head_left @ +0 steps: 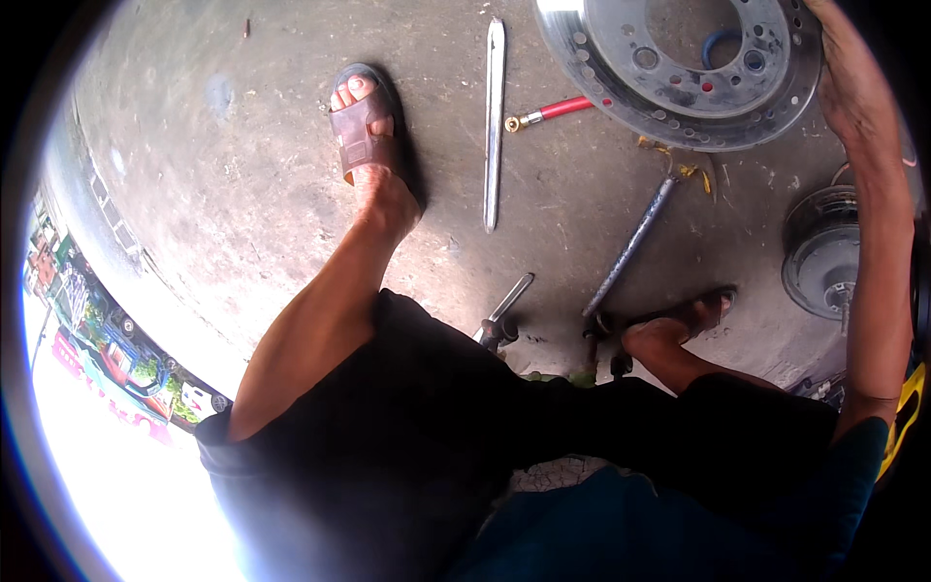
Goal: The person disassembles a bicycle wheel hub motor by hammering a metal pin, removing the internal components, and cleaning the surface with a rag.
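At the upper right stands or lies a large round grey metal disc [669, 92], like a wheel rim, with a wide centre opening and many holes. Against its right edge is my right hand [842, 63], the arm reaching up along the right side of the picture. The fingers run out of the picture at the top or behind the disc, so their grip is hidden. My left hand is nowhere in this view. Just left of the disc are a red hose [562, 109] with a brass fitting and a long silver tyre lever [495, 126].
A long metal bar [630, 247] lies slantwise between my sandalled feet, with a shorter silver lever [512, 296] nearby. Over at the right sits a round grey metal drum [819, 267]. Something yellow [904, 422] shows at the right edge. Bright glare fills the lower left.
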Action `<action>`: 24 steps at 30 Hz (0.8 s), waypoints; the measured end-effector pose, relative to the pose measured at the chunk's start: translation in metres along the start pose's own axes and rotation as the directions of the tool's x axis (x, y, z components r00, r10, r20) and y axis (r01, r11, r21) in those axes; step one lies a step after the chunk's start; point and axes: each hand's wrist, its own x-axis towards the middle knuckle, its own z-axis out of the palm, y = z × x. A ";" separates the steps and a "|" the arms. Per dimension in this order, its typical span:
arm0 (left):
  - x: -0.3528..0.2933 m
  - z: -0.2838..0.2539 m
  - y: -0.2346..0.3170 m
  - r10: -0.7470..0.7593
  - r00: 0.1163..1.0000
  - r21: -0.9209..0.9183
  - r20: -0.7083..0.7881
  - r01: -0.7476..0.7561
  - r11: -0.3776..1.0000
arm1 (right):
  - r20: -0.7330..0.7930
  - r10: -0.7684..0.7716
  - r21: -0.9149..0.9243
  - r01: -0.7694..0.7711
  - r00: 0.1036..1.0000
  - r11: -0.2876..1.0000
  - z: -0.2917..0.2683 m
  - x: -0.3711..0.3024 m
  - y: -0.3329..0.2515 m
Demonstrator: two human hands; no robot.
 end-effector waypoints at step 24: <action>-0.088 -0.075 -0.111 -0.356 0.915 0.384 0.191 0.264 0.885 | -0.492 0.220 -0.042 -0.275 0.843 0.961 -0.094 -0.025 -0.049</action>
